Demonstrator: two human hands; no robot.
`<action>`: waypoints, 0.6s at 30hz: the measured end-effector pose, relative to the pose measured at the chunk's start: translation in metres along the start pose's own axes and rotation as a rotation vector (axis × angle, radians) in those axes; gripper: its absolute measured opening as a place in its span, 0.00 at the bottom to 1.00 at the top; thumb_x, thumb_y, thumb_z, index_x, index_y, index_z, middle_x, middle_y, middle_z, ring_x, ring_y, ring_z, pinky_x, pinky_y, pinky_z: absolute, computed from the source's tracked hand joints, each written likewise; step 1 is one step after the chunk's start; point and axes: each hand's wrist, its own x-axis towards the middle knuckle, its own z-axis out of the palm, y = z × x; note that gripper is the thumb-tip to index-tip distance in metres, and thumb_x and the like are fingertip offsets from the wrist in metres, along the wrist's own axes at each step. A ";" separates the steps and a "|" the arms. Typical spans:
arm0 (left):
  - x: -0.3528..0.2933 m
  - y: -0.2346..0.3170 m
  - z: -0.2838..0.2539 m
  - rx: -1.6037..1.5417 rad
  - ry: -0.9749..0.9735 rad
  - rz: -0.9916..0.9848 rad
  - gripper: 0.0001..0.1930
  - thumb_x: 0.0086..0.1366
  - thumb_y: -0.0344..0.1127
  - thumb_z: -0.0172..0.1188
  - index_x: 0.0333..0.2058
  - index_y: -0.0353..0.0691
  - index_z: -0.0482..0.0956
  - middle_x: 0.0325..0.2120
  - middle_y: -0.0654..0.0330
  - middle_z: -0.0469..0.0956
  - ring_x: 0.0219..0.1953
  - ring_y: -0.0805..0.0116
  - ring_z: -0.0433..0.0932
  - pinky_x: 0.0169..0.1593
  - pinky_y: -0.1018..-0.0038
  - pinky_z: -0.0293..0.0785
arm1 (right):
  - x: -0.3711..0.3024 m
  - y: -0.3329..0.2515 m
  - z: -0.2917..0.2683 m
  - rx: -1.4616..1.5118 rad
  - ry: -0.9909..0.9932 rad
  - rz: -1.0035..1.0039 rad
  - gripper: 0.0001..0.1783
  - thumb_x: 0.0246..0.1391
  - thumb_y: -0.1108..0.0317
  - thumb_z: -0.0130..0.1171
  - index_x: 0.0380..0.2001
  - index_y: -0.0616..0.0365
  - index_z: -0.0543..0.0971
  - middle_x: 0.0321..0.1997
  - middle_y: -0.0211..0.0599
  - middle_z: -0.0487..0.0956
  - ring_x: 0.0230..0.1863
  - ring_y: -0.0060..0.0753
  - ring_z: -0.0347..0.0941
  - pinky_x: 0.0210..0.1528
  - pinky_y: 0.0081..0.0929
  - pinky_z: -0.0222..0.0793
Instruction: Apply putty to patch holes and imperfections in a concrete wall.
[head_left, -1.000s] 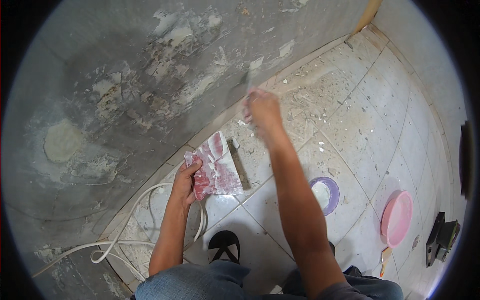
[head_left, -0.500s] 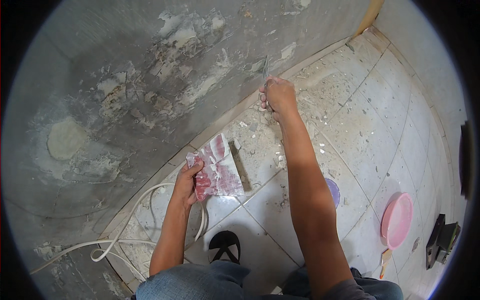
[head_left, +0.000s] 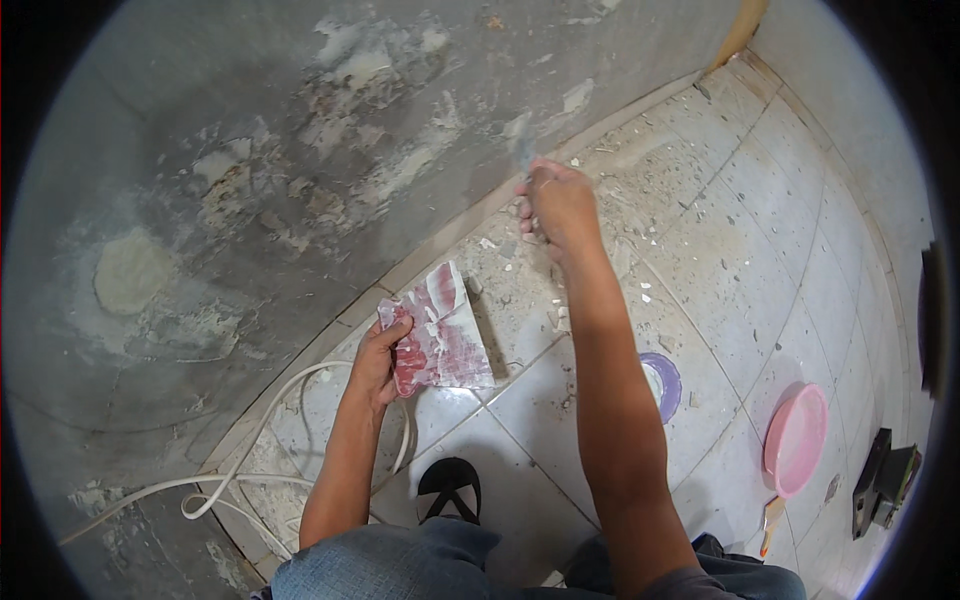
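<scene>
My left hand (head_left: 376, 362) grips the edge of a red, flat rectangular piece (head_left: 440, 330) smeared with white putty, held above the tiles. My right hand (head_left: 560, 205) is closed around a putty knife (head_left: 526, 152); the blade is smeared by motion and its handle is mostly hidden in the fingers. That blade is at the low part of the grey wall (head_left: 390, 225), just over the skirting; I cannot tell whether it touches. White patches and rough, flaking spots mark the wall, with a round pale patch (head_left: 134, 272) at the left.
A purple-rimmed round container (head_left: 670, 386) sits partly behind my right forearm. Farther right are a pink basin (head_left: 797, 440), a paintbrush (head_left: 771, 524) and a black object (head_left: 885, 484). A pale cable (head_left: 285, 390) loops at the left. Plaster chips litter the tiled floor (head_left: 700, 250).
My right hand and the putty knife have shifted slightly, the blade now blurred. The red piece has moved a little right with my left hand. More of the purple-rimmed container shows.
</scene>
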 end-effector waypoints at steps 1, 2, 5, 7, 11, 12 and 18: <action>0.000 -0.001 -0.001 -0.002 -0.003 -0.008 0.08 0.62 0.33 0.57 0.39 0.39 0.75 0.31 0.62 0.79 0.31 0.68 0.79 0.37 0.71 0.77 | 0.009 0.002 -0.003 0.002 -0.012 0.000 0.17 0.59 0.70 0.45 0.49 0.67 0.71 0.25 0.36 0.72 0.15 0.20 0.64 0.13 0.21 0.62; 0.001 -0.001 -0.004 -0.002 0.012 -0.008 0.07 0.62 0.33 0.58 0.38 0.39 0.75 0.30 0.62 0.78 0.31 0.69 0.79 0.36 0.71 0.77 | 0.015 0.002 -0.001 0.005 -0.016 0.012 0.19 0.59 0.69 0.47 0.52 0.66 0.69 0.26 0.38 0.74 0.14 0.21 0.65 0.13 0.21 0.63; 0.002 0.000 -0.013 0.021 0.000 0.002 0.07 0.62 0.33 0.58 0.38 0.40 0.75 0.30 0.62 0.78 0.30 0.70 0.79 0.35 0.72 0.77 | 0.016 0.006 0.010 -0.033 -0.020 0.020 0.21 0.59 0.68 0.48 0.54 0.66 0.68 0.26 0.40 0.75 0.13 0.21 0.65 0.11 0.22 0.63; 0.005 -0.001 -0.015 0.028 0.009 0.002 0.08 0.62 0.34 0.58 0.38 0.40 0.75 0.30 0.62 0.78 0.30 0.71 0.79 0.34 0.73 0.77 | 0.001 0.007 0.021 -0.062 -0.019 0.005 0.17 0.60 0.67 0.47 0.48 0.66 0.72 0.25 0.35 0.74 0.15 0.20 0.66 0.12 0.19 0.63; 0.004 -0.003 -0.011 0.012 0.007 -0.023 0.08 0.62 0.32 0.57 0.40 0.39 0.74 0.31 0.62 0.78 0.30 0.70 0.78 0.34 0.72 0.78 | -0.044 0.017 0.058 0.002 -0.061 -0.006 0.16 0.60 0.67 0.47 0.47 0.67 0.72 0.24 0.36 0.74 0.14 0.20 0.66 0.11 0.20 0.63; 0.005 -0.003 -0.008 -0.004 0.011 -0.037 0.08 0.63 0.31 0.56 0.40 0.39 0.74 0.31 0.62 0.77 0.30 0.70 0.78 0.34 0.72 0.78 | -0.058 0.014 0.063 -0.040 -0.137 0.014 0.16 0.60 0.68 0.46 0.47 0.67 0.72 0.24 0.36 0.74 0.14 0.20 0.66 0.11 0.21 0.63; 0.007 -0.009 -0.002 0.000 0.008 -0.044 0.08 0.63 0.30 0.56 0.40 0.39 0.74 0.31 0.61 0.77 0.30 0.70 0.78 0.34 0.71 0.78 | -0.061 0.008 0.044 0.008 -0.113 -0.029 0.19 0.60 0.69 0.46 0.51 0.69 0.71 0.25 0.37 0.73 0.14 0.19 0.65 0.11 0.21 0.64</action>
